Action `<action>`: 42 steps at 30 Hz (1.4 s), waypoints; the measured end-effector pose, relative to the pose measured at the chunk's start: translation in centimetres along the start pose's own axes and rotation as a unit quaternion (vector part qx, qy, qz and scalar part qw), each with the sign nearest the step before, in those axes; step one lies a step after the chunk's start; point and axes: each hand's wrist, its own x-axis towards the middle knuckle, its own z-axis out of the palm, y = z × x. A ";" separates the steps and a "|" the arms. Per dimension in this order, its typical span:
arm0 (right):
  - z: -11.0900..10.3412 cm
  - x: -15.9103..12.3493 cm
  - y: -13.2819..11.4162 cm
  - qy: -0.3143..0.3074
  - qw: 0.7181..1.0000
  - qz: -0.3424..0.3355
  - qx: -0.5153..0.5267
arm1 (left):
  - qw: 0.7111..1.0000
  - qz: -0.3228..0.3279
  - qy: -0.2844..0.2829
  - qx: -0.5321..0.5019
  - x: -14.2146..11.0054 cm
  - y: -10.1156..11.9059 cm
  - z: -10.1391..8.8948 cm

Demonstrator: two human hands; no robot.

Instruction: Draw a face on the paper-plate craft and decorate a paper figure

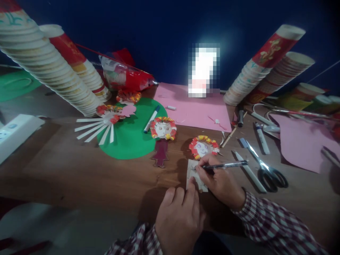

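My right hand [221, 182] is closed around a dark pen [225, 165], whose tip meets a small piece of pale paper [191, 177] with line drawing on it. My left hand [182, 214] lies on the table's front part, its index fingertip pressing the paper's lower portion and the other fingers loosely bent. Just above the paper sits a round paper face [202, 148] with a red and yellow fringe. To its left is a similar face [162, 129], joined to a maroon paper body [160, 152].
Scissors [261, 164] and a white utility knife [249, 171] lie right of my right hand. Tall paper-cup stacks [53, 67] rise at left, others [265, 63] at right. Green paper [124, 148], pink paper [170, 95], a marker [152, 118] and a power strip [17, 136] are around.
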 end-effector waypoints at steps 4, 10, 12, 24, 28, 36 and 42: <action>0.0 0.0 0.0 -0.003 1.000 -0.002 0.007 | 1.000 0.003 0.000 0.001 0.1 0.0 0.0; 0.0 0.0 0.0 -0.002 1.000 -0.006 0.003 | 1.000 0.002 0.002 0.000 0.1 0.0 -0.1; 0.0 0.0 0.0 0.002 1.000 -0.008 0.001 | 1.000 0.000 0.000 0.001 0.1 0.0 -0.1; -0.1 -0.1 0.0 -0.029 0.999 -0.005 0.019 | 1.000 0.002 -0.010 -0.003 0.1 0.0 -0.2; -0.2 -0.2 -0.1 -0.036 0.999 -0.005 0.016 | 1.000 -0.001 -0.008 -0.005 0.0 -0.1 -0.1; 0.0 -0.1 0.2 -0.012 1.000 -0.012 -0.005 | 1.000 -0.004 -0.009 -0.006 0.1 0.0 -0.2; 0.0 -0.1 0.2 -0.013 0.999 -0.032 -0.021 | 1.000 0.000 -0.009 -0.011 0.1 -0.1 -0.1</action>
